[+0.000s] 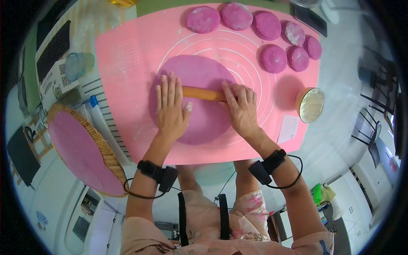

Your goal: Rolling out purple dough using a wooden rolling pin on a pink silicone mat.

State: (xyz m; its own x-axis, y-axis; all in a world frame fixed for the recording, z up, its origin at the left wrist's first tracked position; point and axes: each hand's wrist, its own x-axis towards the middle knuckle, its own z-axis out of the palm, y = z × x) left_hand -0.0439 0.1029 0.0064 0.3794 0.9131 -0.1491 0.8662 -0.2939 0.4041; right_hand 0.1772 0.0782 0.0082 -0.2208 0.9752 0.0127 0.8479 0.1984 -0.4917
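Observation:
A wooden rolling pin (204,94) lies across a large, flat round sheet of purple dough (200,127) on a pink silicone pastry mat (127,95). My left hand (172,108) rests palm down over the pin's left end, fingers stretched forward. Over the right end lies my right hand (240,106), its fingers slightly bent. Both palms press on the pin from above, and the hands hide its ends. Several purple dough discs (236,16) sit at the mat's far right, some dusted with white flour.
A bowl of white flour (311,105) and a translucent dough scraper (288,128) are at the right. A woven basket (111,165) with a purple dough sheet stands at the left, near a clear box with a blue part (93,101) and a glass cup (75,67). A phone (309,20) lies far right.

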